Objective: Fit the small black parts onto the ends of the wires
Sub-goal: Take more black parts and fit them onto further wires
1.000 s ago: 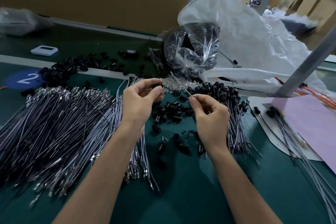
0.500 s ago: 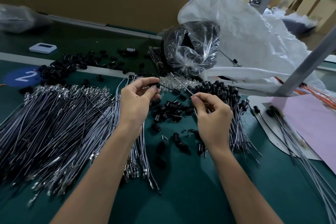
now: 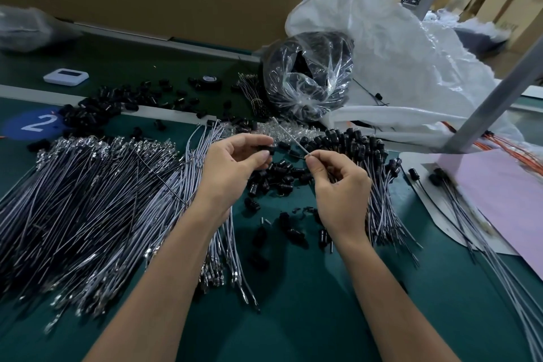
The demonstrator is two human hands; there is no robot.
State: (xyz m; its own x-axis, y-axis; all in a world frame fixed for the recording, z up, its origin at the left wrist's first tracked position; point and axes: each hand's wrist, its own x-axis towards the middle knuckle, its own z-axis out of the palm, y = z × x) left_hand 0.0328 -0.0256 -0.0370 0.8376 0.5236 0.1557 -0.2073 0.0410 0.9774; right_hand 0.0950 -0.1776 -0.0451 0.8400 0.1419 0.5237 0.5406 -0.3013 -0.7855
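Head view: the left hand (image 3: 235, 167) is curled, its thumb and fingers pinching one small black part (image 3: 269, 150) at the fingertips. Just to its right, the right hand (image 3: 342, 188) is also curled, thumb and forefinger pinching a thin wire (image 3: 290, 136) near its lower end. The wire slants up and away to the left, past the left fingertips. The black part sits near the wire; whether the two touch cannot be told.

Between and below the hands, loose black parts (image 3: 279, 178) lie scattered on the green mat (image 3: 293, 317). Under the left forearm and spreading far to the left is a big heap of bare wires (image 3: 88, 200) with metal tips. Behind the right hand lies a bundle of wires with black parts on their ends (image 3: 361, 141).

Further back stand a clear bag of black parts (image 3: 308, 79) and a large white sack (image 3: 396, 47). A pink sheet (image 3: 499, 200) lies at the right, beside a slanting grey post (image 3: 493, 97). At the far left are a blue label marked 2 (image 3: 32, 123) and a small white device (image 3: 66, 76).
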